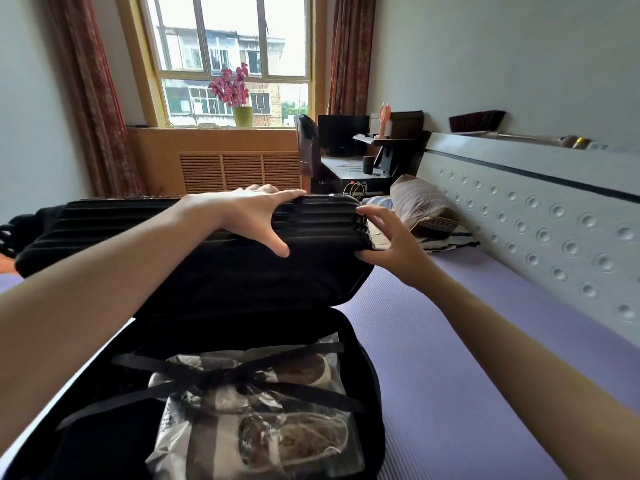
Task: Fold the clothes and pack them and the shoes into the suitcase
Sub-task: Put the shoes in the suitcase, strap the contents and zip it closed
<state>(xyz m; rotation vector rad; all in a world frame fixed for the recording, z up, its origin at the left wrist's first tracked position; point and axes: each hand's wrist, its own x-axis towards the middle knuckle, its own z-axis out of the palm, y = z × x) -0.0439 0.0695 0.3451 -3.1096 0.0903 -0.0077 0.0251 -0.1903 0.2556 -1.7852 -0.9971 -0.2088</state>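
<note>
A black ribbed suitcase lid (194,251) is raised partway over the lower half of the suitcase (372,382), which lies on the bed. My left hand (256,213) grips the lid's far edge, fingers over the top and thumb on the underside. At the lid's right corner my right hand (391,242) holds the rim with spread fingers. Inside the lower half, shoes in a clear plastic bag (277,424) lie under crossed black straps (221,374). Dark clothes fill the left of that half; I cannot make them out clearly.
The bed carries a purple mat (450,358), with a grey dimpled headboard (554,223) on the right. A striped pillow (420,206) lies beyond the suitcase. A dark desk (349,164) with a monitor and a window with a flower pot (242,116) stand farther back.
</note>
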